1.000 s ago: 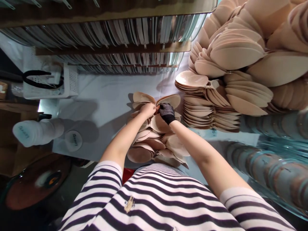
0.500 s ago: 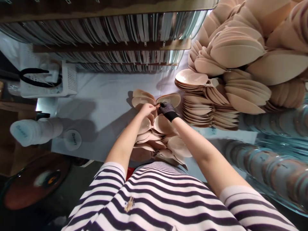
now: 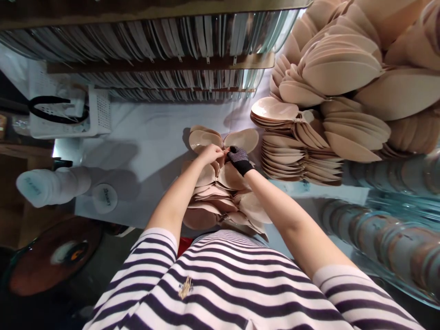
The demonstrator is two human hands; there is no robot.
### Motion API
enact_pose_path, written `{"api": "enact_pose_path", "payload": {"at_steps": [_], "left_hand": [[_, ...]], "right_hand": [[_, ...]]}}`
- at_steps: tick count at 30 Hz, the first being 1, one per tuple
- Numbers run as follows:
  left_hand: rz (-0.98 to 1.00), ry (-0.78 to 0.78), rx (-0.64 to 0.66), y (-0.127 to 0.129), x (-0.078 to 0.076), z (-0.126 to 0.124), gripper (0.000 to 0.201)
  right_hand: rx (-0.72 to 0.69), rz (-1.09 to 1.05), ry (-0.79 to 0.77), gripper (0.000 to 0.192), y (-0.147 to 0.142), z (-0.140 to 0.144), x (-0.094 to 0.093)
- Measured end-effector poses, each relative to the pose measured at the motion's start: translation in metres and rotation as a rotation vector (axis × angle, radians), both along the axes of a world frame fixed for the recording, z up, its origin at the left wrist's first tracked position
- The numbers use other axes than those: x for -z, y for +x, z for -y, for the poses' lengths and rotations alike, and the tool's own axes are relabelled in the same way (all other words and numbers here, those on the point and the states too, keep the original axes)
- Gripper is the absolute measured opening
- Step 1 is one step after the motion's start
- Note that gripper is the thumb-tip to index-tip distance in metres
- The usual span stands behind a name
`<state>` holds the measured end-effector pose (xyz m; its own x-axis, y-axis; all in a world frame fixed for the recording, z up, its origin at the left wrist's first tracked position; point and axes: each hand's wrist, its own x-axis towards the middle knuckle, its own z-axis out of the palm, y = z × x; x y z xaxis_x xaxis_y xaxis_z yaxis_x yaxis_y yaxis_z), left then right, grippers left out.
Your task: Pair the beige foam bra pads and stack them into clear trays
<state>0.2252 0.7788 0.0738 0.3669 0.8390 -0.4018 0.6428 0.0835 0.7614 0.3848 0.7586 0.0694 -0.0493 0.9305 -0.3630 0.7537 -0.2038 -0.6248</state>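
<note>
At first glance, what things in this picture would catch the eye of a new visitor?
The eye goes first to the big heap of beige foam cups stacked at the upper right of the white table. In the middle, the bare left hand and the black-gloved right hand meet on a pair of cups above a smaller pile. A white basket stands at the far left.

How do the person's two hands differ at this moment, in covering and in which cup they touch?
The right hand wears a dark dotted glove; the left hand is bare. The left hand lies against the left beige cup, the right hand against the right beige cup. Both pinch at the join between the two cups, fingertips nearly meeting, above the loose pile of cups on the white table.
</note>
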Motion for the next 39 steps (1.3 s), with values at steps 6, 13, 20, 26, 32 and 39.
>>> {"api": "enact_pose_path", "payload": {"at_steps": [6,13,20,26,32,39], "left_hand": [[-0.215,0.101,0.013,0.000,-0.015,0.007,0.024],[-0.239,0.052,0.009,-0.001,-0.022,0.011,0.023],[-0.159,0.010,0.071,-0.007,-0.014,0.008,0.015],[-0.055,-0.020,0.131,-0.012,-0.008,0.003,0.017],[-0.162,0.009,0.136,-0.007,-0.019,0.008,0.021],[-0.383,0.090,0.239,0.001,-0.029,0.010,0.022]], "right_hand": [[-0.084,0.090,0.046,0.031,0.004,-0.009,-0.018],[-0.466,0.401,0.002,0.033,0.007,-0.008,-0.053],[-0.611,0.487,0.001,0.032,0.000,-0.019,-0.054],[-0.723,0.489,0.020,0.033,-0.001,-0.030,-0.056],[-0.704,0.465,-0.043,0.035,0.006,-0.023,-0.053],[-0.769,0.482,-0.058,0.039,0.006,-0.029,-0.059]]}}
